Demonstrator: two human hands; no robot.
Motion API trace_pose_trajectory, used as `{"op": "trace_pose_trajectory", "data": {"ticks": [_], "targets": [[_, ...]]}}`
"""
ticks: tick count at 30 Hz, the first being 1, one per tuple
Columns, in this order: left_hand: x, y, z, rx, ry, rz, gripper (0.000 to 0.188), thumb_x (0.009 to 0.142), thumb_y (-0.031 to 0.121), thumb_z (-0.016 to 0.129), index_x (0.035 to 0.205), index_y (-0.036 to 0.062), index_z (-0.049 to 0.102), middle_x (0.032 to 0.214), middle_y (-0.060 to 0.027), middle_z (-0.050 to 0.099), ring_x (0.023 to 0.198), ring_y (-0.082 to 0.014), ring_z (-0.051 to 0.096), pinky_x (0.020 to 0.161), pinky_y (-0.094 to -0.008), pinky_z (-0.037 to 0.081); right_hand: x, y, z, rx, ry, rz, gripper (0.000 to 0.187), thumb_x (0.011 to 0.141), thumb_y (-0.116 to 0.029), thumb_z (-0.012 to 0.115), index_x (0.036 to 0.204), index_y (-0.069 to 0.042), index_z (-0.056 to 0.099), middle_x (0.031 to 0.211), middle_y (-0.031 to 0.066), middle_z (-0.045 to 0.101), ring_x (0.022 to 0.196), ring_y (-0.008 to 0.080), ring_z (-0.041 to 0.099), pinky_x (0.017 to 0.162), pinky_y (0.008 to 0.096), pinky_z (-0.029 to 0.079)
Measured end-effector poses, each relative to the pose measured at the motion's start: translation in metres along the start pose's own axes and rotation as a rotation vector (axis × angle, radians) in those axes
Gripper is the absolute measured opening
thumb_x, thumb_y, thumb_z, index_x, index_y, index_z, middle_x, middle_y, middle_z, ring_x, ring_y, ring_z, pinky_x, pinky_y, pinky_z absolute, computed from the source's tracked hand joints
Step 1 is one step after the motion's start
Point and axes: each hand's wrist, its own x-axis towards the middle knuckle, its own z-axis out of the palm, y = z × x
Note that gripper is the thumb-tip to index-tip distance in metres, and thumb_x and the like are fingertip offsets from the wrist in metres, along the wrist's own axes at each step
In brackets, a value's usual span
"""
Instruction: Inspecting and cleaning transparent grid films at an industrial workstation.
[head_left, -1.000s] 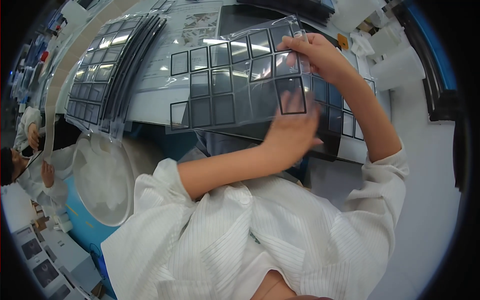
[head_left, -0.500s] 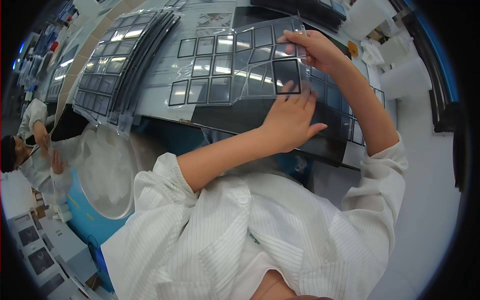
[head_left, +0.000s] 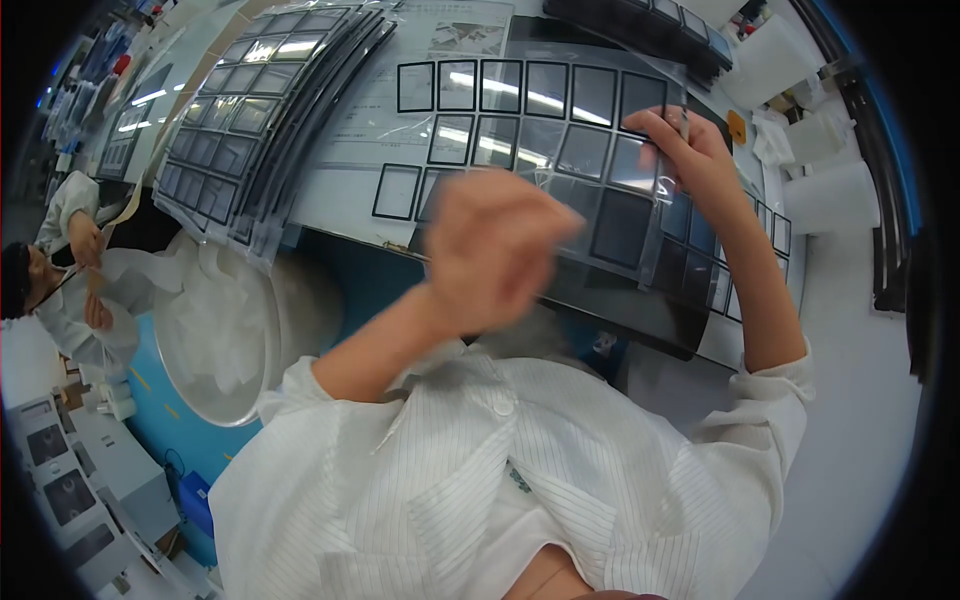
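Observation:
My right hand [head_left: 692,148] pinches the right edge of a clear plastic sheet [head_left: 655,225] between thumb and fingers. Rows of rectangular black-framed panels [head_left: 620,228] show on or through this sheet, which lies over the worktable. Blurred by motion, my left hand [head_left: 498,250] hovers above the table's front edge, in front of the sheet's lower left part. Its fingers look curled, but the smear hides their exact state. Part of the lower row of panels is hidden behind that hand.
A leaning stack of similar panel sheets [head_left: 250,110] stands on the left of the table. Below it is a white bin [head_left: 272,372] with clear plastic. Dark stacked trays [head_left: 640,35] are at the back, white containers [head_left: 825,200] at right. Another person [head_left: 75,250] works at far left.
My left hand has left the sheet's lower right and swung left toward me. My right hand has drawn the sheet's edge rightward and a little nearer; the sheet lies flatter.

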Motion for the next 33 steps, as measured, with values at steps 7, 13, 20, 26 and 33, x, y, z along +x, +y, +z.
{"op": "trace_pose_trajectory", "data": {"ticks": [7,13,20,26,33], "targets": [[-0.011,-0.11,-0.063,0.222,0.213,-0.674,0.047,0.092,0.023,0.071,0.129,-0.0002,0.052,0.124,-0.0137,0.059,0.098,-0.0219,0.058,0.087,-0.0321,0.044,-0.03,0.016,-0.016,-0.017,-0.013,-0.207,0.031,0.103,-0.033,0.051,0.11,-0.007,0.066,0.064,-0.0024,0.06,0.047,-0.0002,0.041,0.044,0.0167,0.029],[0.0,-0.099,-0.083,-0.422,-0.223,-1.114,0.031,0.095,0.028,0.067,0.104,-0.0013,0.068,0.097,-0.0087,0.071,0.082,-0.0072,0.059,0.075,-0.021,0.043,-0.052,0.024,-0.019,0.076,0.137,-0.109,0.03,0.102,-0.033,0.053,0.099,-0.006,0.066,0.063,-0.001,0.059,0.046,0.0002,0.04,0.043,0.017,0.028],[0.001,-0.073,-0.091,-0.485,-0.326,-1.336,0.025,0.094,0.026,0.068,0.086,0.0023,0.071,0.069,-0.0034,0.069,0.058,-0.0034,0.055,0.055,-0.0177,0.04,-0.077,0.04,-0.015,0.129,0.261,0.205,0.037,0.1,-0.042,0.057,0.076,-0.013,0.056,0.06,-0.0066,0.052,0.045,-0.0008,0.038,0.041,0.0179,0.025],[0.007,-0.068,-0.091,-0.418,-0.445,-1.441,0.027,0.092,0.027,0.07,0.079,0.0042,0.069,0.062,-0.0026,0.066,0.051,-0.0033,0.055,0.048,-0.0167,0.039,-0.089,0.042,-0.005,0.232,0.34,0.302,0.033,0.098,-0.039,0.061,0.073,-0.017,0.057,0.06,-0.0101,0.048,0.046,-0.0023,0.037,0.041,0.0162,0.023],[0.019,-0.065,-0.086,-0.461,-0.592,-1.549,0.025,0.091,0.022,0.071,0.076,0.0029,0.067,0.059,-0.0028,0.065,0.05,-0.0033,0.057,0.046,-0.0163,0.041,-0.098,0.064,-0.009,0.446,0.41,0.311,0.029,0.099,-0.028,0.061,0.073,-0.018,0.054,0.059,-0.0109,0.044,0.046,-0.0016,0.038,0.041,0.0166,0.024]]}}
